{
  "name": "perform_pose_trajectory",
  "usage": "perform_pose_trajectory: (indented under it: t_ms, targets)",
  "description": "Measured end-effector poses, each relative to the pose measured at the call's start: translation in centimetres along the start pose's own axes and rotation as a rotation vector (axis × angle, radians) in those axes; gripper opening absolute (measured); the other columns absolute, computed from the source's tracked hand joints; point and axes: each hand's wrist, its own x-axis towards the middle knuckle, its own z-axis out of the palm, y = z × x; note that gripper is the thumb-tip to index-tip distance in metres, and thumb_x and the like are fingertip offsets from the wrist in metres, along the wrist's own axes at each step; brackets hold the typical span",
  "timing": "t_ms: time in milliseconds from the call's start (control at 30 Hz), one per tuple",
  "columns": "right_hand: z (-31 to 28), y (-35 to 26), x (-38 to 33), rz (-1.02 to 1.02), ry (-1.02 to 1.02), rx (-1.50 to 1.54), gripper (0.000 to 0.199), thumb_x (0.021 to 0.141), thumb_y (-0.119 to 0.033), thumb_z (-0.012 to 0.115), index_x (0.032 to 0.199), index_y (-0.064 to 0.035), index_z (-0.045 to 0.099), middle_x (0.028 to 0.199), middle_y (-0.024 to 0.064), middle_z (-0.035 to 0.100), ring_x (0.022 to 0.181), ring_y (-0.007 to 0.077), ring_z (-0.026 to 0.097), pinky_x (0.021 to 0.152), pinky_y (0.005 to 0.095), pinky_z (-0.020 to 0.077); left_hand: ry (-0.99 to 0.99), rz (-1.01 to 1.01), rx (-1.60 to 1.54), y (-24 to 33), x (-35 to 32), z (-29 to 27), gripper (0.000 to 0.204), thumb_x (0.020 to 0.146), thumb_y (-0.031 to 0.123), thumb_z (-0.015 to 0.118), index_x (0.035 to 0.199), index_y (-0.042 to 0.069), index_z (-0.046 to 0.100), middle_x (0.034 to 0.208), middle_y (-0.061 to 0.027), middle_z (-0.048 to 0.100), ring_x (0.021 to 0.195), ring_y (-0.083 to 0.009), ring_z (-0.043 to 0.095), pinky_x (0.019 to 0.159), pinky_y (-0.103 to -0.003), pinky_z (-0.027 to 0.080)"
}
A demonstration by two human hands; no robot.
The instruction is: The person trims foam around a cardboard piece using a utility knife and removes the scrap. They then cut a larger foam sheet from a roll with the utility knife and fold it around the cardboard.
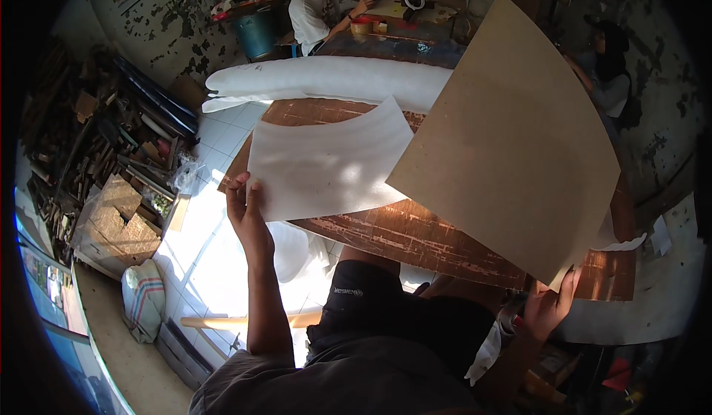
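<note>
My left hand pinches the left edge of a thin white foam-like sheet, cut with a curved top edge and lying over the brown worktable. In my right hand is the lower corner of a large tan board, thin and stiff, with one curved side. It is raised and tilted above the right part of the table, with its left corner close to the white sheet's right edge. The board hides part of the table behind it. Fingers of both hands are closed on these edges.
A scuffed brown table stands before me, with a long white roll along its far side. One person sits at the back; another is at the right. Scrap wood and a sack lie at the left.
</note>
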Motion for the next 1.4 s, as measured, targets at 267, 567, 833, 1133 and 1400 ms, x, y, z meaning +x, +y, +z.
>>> perform_pose_trajectory:
  t_ms: [267,567,833,1133,1400]
  targets:
    - [0.3,1.2,0.5,0.084,0.075,-0.238,0.067,0.114,-0.011,0.064,0.174,-0.0014,0.035,0.158,0.0144,0.063,0.140,0.0243,0.064,0.119,0.0440,0.0514,-0.157,-0.153,0.071,-0.9,0.5,-1.0,0.028,0.111,0.016,0.072,0.132,-0.003,0.072,0.124,-0.0141,0.078,0.111,-0.0191,0.072,0.103,-0.035,0.055]
    - [1.5,1.5,0.9,0.166,0.079,-0.261,0.061,0.114,-0.013,0.065,0.169,0.0012,0.043,0.148,0.0125,0.067,0.130,0.0197,0.068,0.114,0.0380,0.0531,-0.183,-0.023,0.252,-0.3,0.4,-2.6,0.024,0.112,0.018,0.071,0.123,-0.003,0.074,0.113,-0.0104,0.078,0.101,-0.0156,0.068,0.094,-0.031,0.054]
    - [3.5,1.3,0.7,0.209,0.080,-0.396,0.053,0.115,-0.019,0.067,0.161,0.0038,0.053,0.144,0.0117,0.070,0.130,0.0194,0.068,0.114,0.0360,0.0513,-0.373,-0.149,0.382,-0.2,-0.5,-1.6,0.038,0.109,0.021,0.075,0.132,-0.008,0.071,0.110,-0.0121,0.078,0.097,-0.0160,0.069,0.088,-0.033,0.056]
    - [3.0,1.3,1.1,0.177,0.037,-0.359,0.047,0.114,-0.019,0.069,0.154,0.0024,0.057,0.140,0.0107,0.072,0.128,0.0188,0.070,0.109,0.0346,0.0550,-0.255,-0.040,0.347,-0.5,0.8,-2.9,0.038,0.111,0.023,0.075,0.135,-0.006,0.073,0.100,-0.0065,0.074,0.078,-0.0105,0.063,0.067,-0.028,0.048]
    - [-1.3,3.1,2.0,0.199,0.191,-0.436,0.043,0.112,-0.011,0.068,0.153,0.0007,0.059,0.138,0.0107,0.071,0.125,0.0181,0.071,0.107,0.0357,0.0581,0.495,-0.007,0.102,-3.9,6.6,-15.5,0.039,0.110,0.021,0.073,0.140,-0.002,0.062,0.125,-0.0129,0.075,0.107,-0.0227,0.075,0.083,-0.036,0.061]
